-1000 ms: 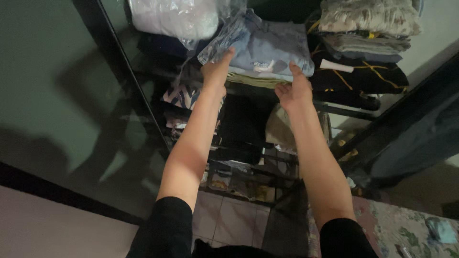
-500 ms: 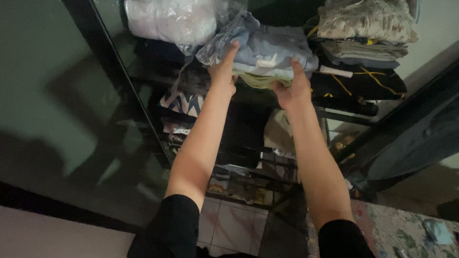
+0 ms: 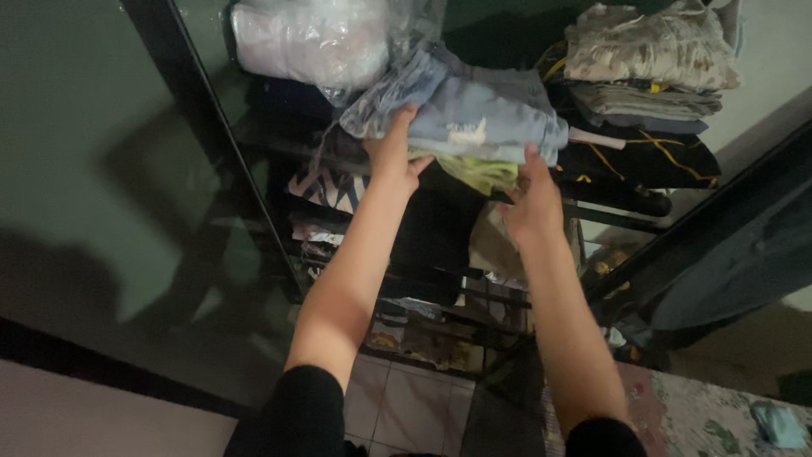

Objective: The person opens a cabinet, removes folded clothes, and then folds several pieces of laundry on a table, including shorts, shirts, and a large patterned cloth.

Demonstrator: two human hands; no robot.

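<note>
Overhead, beside a white plastic-wrapped bundle (image 3: 309,38), our left hand (image 3: 393,152) and right hand (image 3: 529,203) gripping folded blue jeans (image 3: 474,114), long axis crosswise.

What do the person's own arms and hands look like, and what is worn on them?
Both arms are bare from the hands up past the elbows. The left hand and the right hand wear no gloves, and no rings, watch or bracelets can be seen. Short black sleeves cover the upper arms: the left sleeve and the right sleeve.

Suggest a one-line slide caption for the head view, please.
Left hand and right hand grip folded light-blue jeans on a wardrobe shelf.
</note>
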